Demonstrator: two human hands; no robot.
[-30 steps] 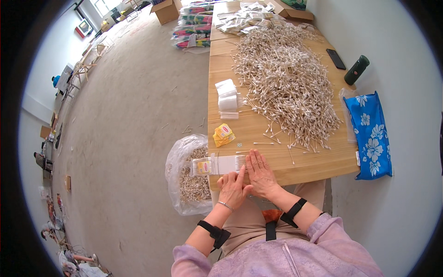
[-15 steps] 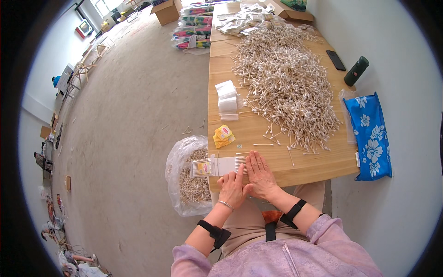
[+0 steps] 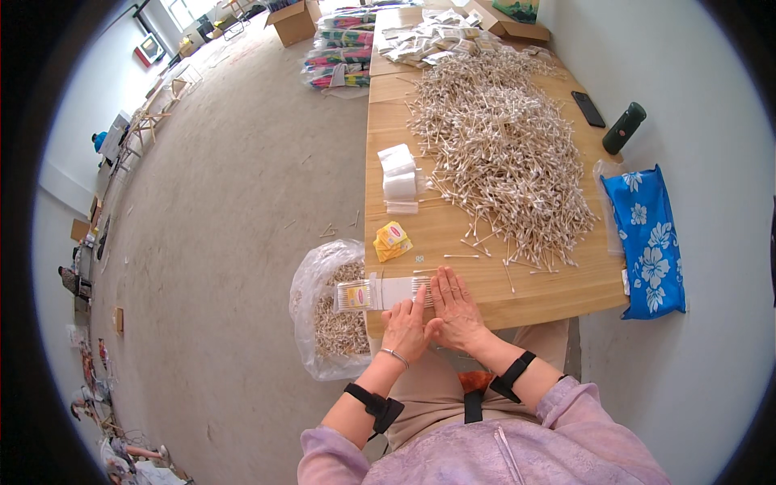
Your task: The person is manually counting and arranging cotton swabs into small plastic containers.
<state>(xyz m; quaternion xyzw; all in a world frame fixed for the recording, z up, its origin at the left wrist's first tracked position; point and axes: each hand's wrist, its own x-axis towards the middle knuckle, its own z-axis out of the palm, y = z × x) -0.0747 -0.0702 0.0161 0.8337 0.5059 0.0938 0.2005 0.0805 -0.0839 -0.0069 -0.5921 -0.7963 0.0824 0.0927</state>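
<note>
In the head view, very little has moved since the earlier frame: the whole scene sits slightly lower in the picture, while the two hands keep the same pose against each other and the work.

Both forearms come in from the lower edge and converge at the near side of the wooden table, each wearing a black strap; the left wrist also carries a thin bracelet. The left hand is turned back up, its index finger stretched forward to a short row of cotton swabs, its thumb reaching across to the right hand. Its other fingers are bent, and whether they pinch anything cannot be told. The right hand lies flat, palm down, fingers straight, nearly side by side and pointing away from the body; it is clasped on nothing visible, its edge set against the right end of the row.

The row lies at the right end of a flat white sleeve. At the sleeve's left end, a filled swab packet with a yellow card juts past the table edge, above a clear plastic bag of swabs. Yellow cards lie just beyond the sleeve, and a large swab heap spreads farther back.
</note>
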